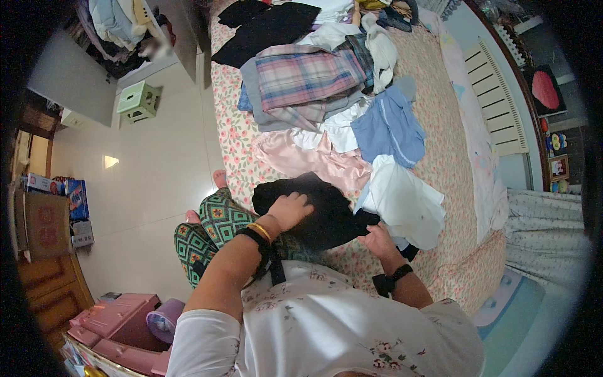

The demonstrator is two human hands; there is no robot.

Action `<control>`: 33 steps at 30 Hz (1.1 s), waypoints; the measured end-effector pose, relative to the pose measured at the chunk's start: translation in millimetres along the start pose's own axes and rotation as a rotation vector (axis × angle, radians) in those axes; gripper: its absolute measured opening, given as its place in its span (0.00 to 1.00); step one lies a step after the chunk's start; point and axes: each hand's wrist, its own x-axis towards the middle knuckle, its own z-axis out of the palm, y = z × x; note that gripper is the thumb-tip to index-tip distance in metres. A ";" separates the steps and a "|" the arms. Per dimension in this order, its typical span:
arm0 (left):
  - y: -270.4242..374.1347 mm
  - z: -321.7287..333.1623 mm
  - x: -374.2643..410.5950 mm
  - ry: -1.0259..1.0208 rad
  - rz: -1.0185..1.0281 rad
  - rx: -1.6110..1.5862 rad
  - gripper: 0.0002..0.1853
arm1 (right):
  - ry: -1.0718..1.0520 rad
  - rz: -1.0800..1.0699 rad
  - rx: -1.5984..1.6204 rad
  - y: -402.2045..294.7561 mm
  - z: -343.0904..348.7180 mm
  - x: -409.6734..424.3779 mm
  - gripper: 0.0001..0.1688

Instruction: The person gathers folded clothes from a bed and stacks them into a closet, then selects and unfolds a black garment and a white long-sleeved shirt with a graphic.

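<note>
A black cloth garment point(325, 212) lies bunched on the bed before me, partly over my lap. My left hand point(291, 211) rests on its upper left part with the fingers bent into the cloth; whether it grips is not clear. At the garment's right corner, my right hand point(377, 239) pinches the black edge. White garments point(405, 202) lie right beside it. Just beyond are a pink satin garment point(315, 158) and a blue garment point(391, 125). Farther up, a plaid shirt point(306, 77) lies on grey clothing, with black garments point(271, 33) at the upper left.
The bed has a floral sheet point(235, 127). On the floor at the left stands a green step stool point(139, 101) near an open wardrobe. Cardboard boxes point(47, 221), a pink storage box point(127, 315) and a purple bin point(165, 320) are at lower left. A radiator point(497, 103) lines the right wall.
</note>
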 end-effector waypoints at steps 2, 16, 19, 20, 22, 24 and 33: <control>-3.9 -5.7 -5.6 0.017 0.105 0.014 0.13 | -0.006 0.075 0.016 -1.4 -9.1 1.4 0.03; 12.5 -14.3 2.7 -0.105 0.239 -0.178 0.13 | 0.084 0.197 0.157 -68.1 49.5 -19.5 0.14; 19.0 -27.2 -13.5 -0.124 0.314 -0.156 0.16 | 0.122 0.206 0.196 -64.0 51.5 -15.0 0.15; 19.7 -19.1 -15.8 -0.041 0.299 -0.185 0.17 | 0.125 0.195 0.183 -61.0 51.4 -12.5 0.16; 19.7 -15.9 -14.3 0.061 0.230 -0.193 0.19 | 0.160 0.177 0.128 -79.4 73.1 -14.7 0.16; 11.1 -1.7 -9.4 0.051 0.187 0.020 0.19 | 0.084 0.151 0.027 -74.4 61.4 -12.4 0.16; -17.4 -17.9 -0.9 0.104 -0.076 -0.112 0.21 | -0.583 -0.182 -0.603 -121.7 99.6 1.5 0.07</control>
